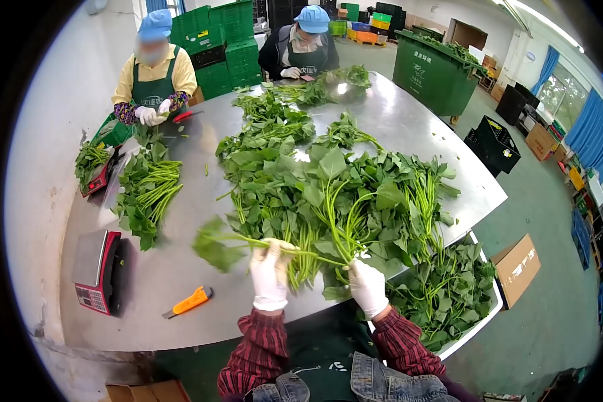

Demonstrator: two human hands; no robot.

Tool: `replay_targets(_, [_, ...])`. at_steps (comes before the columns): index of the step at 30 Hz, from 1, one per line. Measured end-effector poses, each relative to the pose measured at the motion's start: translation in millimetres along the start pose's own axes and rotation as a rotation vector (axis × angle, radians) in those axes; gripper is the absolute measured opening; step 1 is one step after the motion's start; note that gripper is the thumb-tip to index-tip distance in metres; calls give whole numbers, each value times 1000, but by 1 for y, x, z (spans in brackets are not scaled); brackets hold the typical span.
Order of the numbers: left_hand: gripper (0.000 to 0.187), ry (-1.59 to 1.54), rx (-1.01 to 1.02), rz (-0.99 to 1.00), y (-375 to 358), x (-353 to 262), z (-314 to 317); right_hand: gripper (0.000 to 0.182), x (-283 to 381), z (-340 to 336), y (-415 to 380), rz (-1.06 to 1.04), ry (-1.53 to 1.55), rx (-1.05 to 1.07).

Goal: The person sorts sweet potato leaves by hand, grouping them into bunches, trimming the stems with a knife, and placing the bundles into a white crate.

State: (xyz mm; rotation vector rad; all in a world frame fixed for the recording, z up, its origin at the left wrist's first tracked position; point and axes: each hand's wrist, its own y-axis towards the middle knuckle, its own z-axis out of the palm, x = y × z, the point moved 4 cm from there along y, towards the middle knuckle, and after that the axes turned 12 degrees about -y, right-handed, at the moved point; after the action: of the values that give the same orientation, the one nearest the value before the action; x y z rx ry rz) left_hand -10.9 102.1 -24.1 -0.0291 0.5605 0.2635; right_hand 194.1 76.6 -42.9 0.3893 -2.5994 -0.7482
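Note:
My left hand [270,276], in a white glove, is closed around a long leafy green stem [248,240]. The stem's leafy end points left and is blurred, while its other end reaches toward my right hand [368,287]. That hand, gloved too, is closed on the lower ends of several upright leafy stems [333,221]. Its fingertips are partly hidden. Just beyond both hands spreads a large pile of leafy greens [275,161] on the metal table [204,151]. An orange box cutter [189,301] lies on the table left of my left hand.
At the left stand a red scale [95,275] and a bunch of greens [153,191]. A white bin [474,331] filled with greens is at my right, beside a cardboard box [517,271]. Two co-workers [155,74] [308,50] work across the table. A green wheeled bin [425,77] stands behind.

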Motion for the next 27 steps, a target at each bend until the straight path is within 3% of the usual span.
replay_targets(3, [9, 25, -25, 113, 5, -23, 1, 11, 5, 2, -3, -16, -6, -14])
replay_targets(4, [14, -105, -98, 175, 11, -43, -4, 11, -1, 6, -5, 20, -26, -57])
replay_targets(7, [17, 65, -19, 481, 37, -135, -31, 6, -37, 4, -12, 162, -16, -87])
replay_targets(8, [17, 65, -20, 480, 36, -145, -32, 7, -46, 8, -13, 266, 156, -33])
replay_targets(10, [16, -104, 146, 419, 33, -155, -22, 6, -40, -10, -1, 275, 162, -111])
replay_targets(11, [17, -102, 129, 359, 28, -144, -20, 7, -43, -16, 2, 550, 396, 4])
replay_targets(12, [17, -102, 134, 352, 20, -130, -17, 8, -46, -24, 5, 671, 542, -64])
replay_targets(14, [16, -132, 44, 154, 6, -94, -24, 11, -66, -34, 9, 812, 651, -122])
replay_targets(16, [16, -176, 13, 75, -1, -71, -37, 14, -91, -46, 4, 815, 622, -180])
replay_targets(17, [16, -221, -21, 1, -5, -59, -43, 20, -105, -55, 2, 868, 396, -145])
replay_targets(18, [16, -225, -23, -5, -9, -53, -45, 26, -119, -63, -1, 875, -127, -76])
replay_targets(20, [15, -225, -64, -44, -14, -43, -47, 30, -123, -79, -8, 695, -536, -282])
replay_targets(21, [14, -244, -98, -58, -17, -38, -41, 30, -116, -87, -5, 728, -345, -235])
replay_targets(22, [14, -244, -98, -60, -20, -33, -39, 30, -108, -89, -5, 730, -346, -235])
replay_targets(24, [13, -241, -24, -136, -25, -24, -33, 37, -78, -71, 4, 449, -191, -25])
replay_targets(26, [13, -228, -70, -127, -28, -19, -26, 44, -47, -47, 13, 222, -360, 128])
replay_targets(27, [14, -215, -15, -137, -29, -19, -24, 48, -48, -31, 16, 275, -314, 260])
